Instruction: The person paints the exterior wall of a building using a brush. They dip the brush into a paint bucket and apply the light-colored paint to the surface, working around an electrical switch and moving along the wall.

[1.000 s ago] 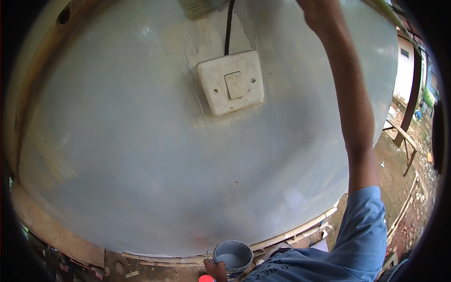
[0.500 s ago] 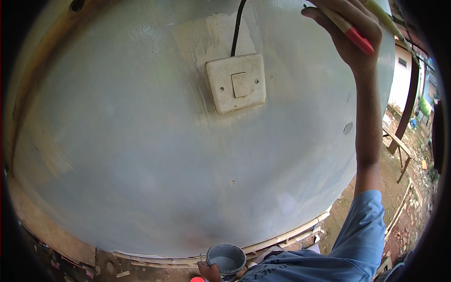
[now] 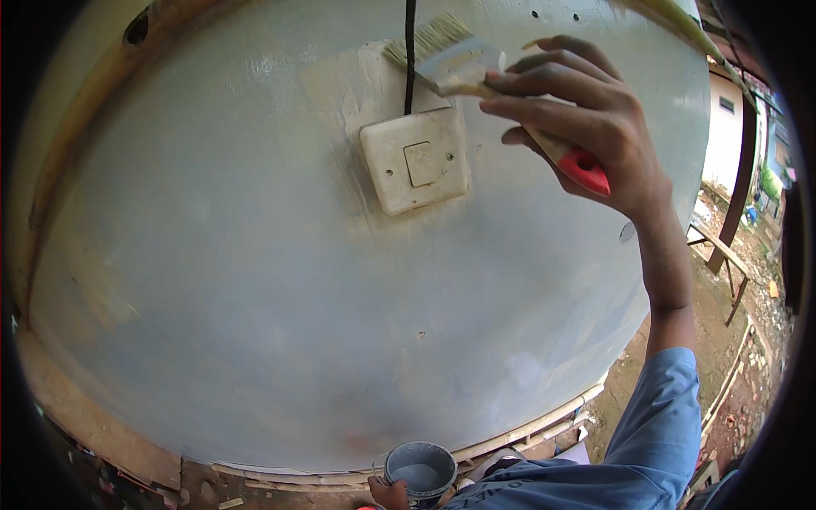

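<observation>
My right hand (image 3: 586,119) is closed around the handle of a wide paintbrush (image 3: 463,64); the handle's end is red. The pale bristles lie at the black cable (image 3: 410,59), just above a dirty white light switch (image 3: 416,161) on the grey-painted wall (image 3: 280,280). Whether the bristles press on the wall I cannot tell. Low in the view, my left hand (image 3: 389,493) grips the side of a dark bucket (image 3: 422,467) with greyish-white liquid inside. The left hand's fingers are partly cut off by the lower edge.
A wooden post (image 3: 64,110) bounds the wall on the left, and a bamboo pole (image 3: 680,30) crosses the upper right. Bamboo strips (image 3: 544,425) run along the wall's foot. On the right stands a wooden bench (image 3: 718,255) over dirt ground (image 3: 633,382).
My right hand has come down and to the left, bringing the paintbrush into view beside the cable above the switch. My left hand and the bucket have shifted only slightly in the picture.
</observation>
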Demonstrator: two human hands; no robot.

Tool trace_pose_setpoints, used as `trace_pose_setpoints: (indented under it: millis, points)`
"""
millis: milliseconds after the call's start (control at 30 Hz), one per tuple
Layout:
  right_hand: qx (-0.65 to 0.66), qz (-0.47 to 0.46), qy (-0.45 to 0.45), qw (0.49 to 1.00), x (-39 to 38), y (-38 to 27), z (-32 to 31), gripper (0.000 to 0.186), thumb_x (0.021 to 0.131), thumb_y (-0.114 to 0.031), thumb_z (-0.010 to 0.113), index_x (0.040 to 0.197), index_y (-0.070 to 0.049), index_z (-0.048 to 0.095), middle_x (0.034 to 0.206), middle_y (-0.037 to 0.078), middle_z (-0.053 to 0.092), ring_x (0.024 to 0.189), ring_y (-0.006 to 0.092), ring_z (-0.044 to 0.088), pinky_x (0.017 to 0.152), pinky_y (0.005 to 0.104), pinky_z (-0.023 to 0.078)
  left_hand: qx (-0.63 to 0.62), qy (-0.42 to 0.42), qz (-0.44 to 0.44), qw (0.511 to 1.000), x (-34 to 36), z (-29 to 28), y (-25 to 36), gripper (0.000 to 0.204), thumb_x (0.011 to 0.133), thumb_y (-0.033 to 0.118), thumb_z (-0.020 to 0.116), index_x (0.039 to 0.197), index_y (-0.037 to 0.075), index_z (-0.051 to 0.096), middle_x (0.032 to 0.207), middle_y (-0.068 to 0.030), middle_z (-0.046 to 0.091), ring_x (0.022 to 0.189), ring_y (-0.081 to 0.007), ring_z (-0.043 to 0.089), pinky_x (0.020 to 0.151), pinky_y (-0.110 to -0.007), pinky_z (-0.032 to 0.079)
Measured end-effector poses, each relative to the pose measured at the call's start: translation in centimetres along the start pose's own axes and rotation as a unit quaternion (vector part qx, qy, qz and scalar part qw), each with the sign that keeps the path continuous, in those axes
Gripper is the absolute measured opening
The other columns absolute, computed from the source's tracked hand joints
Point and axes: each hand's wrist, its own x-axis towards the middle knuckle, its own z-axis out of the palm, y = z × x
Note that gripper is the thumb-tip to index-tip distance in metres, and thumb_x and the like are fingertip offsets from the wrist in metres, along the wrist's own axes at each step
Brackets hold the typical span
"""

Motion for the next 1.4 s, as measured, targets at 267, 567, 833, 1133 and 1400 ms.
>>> trace_pose_setpoints:
  millis: [267, 567, 833, 1133, 1400]
  points:
    - [0.020, -0.023, 0.062, 0.998, 2.0, 4.8, 0.4, 0.036, 0.084, -0.013, 0.073, 0.120, -0.013, 0.071, 0.118, 0.012, 0.068, 0.113, 0.0266, 0.064, 0.087, 0.0389, 0.058, 0.097, -0.105, -0.101, 0.984, -0.3, 0.2, 7.4, 0.059, 0.076, 0.006, 0.057, 0.132, -0.009, 0.047, 0.113, -0.0203, 0.061, 0.107, -0.0305, 0.057, 0.097, -0.040, 0.045]
    - [0.052, -0.004, -0.063, 0.997, -5.2, 0.0, -1.6, 0.025, 0.074, -0.006, 0.073, 0.099, -0.005, 0.075, 0.113, 0.009, 0.071, 0.113, 0.0303, 0.066, 0.092, 0.0399, 0.055, 0.198, -0.021, -0.014, 0.980, -0.3, -2.2, 4.7, 0.038, 0.077, 0.006, 0.058, 0.113, -0.002, 0.049, 0.096, -0.0188, 0.060, 0.089, -0.0307, 0.057, 0.084, -0.046, 0.048]
    - [0.061, -0.041, 0.096, 0.993, 1.2, 6.1, 1.2, 0.022, 0.085, -0.008, 0.070, 0.107, -0.007, 0.073, 0.117, 0.016, 0.068, 0.108, 0.0299, 0.067, 0.087, 0.0369, 0.057, 0.226, -0.030, -0.006, 0.974, -0.2, -3.1, 0.3, 0.048, 0.077, 0.009, 0.060, 0.122, -0.002, 0.044, 0.109, -0.0228, 0.057, 0.101, -0.0339, 0.054, 0.091, -0.047, 0.045]
    - [0.101, 0.085, -0.044, 0.990, -16.5, -11.7, 3.2, 0.034, 0.070, -0.010, 0.072, 0.103, -0.011, 0.076, 0.120, 0.010, 0.066, 0.099, 0.0239, 0.068, 0.076, 0.0310, 0.059, 0.170, -0.033, -0.029, 0.985, 0.8, -2.2, 1.3, 0.060, 0.072, 0.013, 0.066, 0.124, -0.004, 0.042, 0.115, -0.0224, 0.054, 0.107, -0.0345, 0.052, 0.093, -0.043, 0.043]
    - [0.306, 0.088, -0.087, 0.944, -14.6, -13.0, -1.5, 0.022, 0.077, -0.009, 0.070, 0.098, -0.010, 0.075, 0.105, 0.007, 0.071, 0.087, 0.0188, 0.071, 0.062, 0.0268, 0.057, 0.170, -0.002, -0.045, 0.984, 0.1, -2.1, 5.6, 0.051, 0.060, 0.009, 0.070, 0.102, -0.001, 0.043, 0.093, -0.0161, 0.054, 0.084, -0.0303, 0.054, 0.076, -0.041, 0.045]
